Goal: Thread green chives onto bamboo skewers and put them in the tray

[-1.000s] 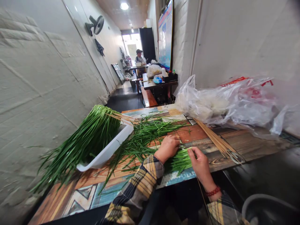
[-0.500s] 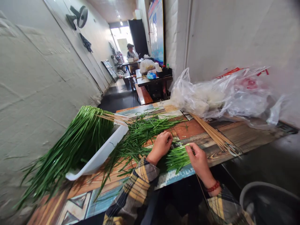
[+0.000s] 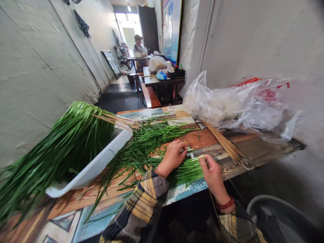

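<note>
My right hand [image 3: 212, 170], with a red bead bracelet at its wrist, pinches the pale ends of a small bunch of green chives [image 3: 188, 172] lying at the table's near edge. A thin stick [image 3: 213, 200] slants down below that hand; its upper part is hidden. To the left, my left hand [image 3: 173, 156] is closed with bent fingers, and a pale green stem end pokes out at its fingertips. Beyond and left of it, loose chives [image 3: 154, 135] are spread over the patterned table [image 3: 199, 136].
A white tray [image 3: 97, 170] at left bears a thick stack of chives [image 3: 76, 131] with skewers [image 3: 117, 118] sticking out. Bare skewers [image 3: 224, 141] lie at right beside clear plastic bags [image 3: 240, 104]. A grey bucket [image 3: 275, 216] stands lower right. A person [image 3: 139, 49] is at a far table.
The view has shifted slightly, so the tray and table appear further left. My left hand stays closed close to the bunch, and my right hand keeps its pinch on the chives.
</note>
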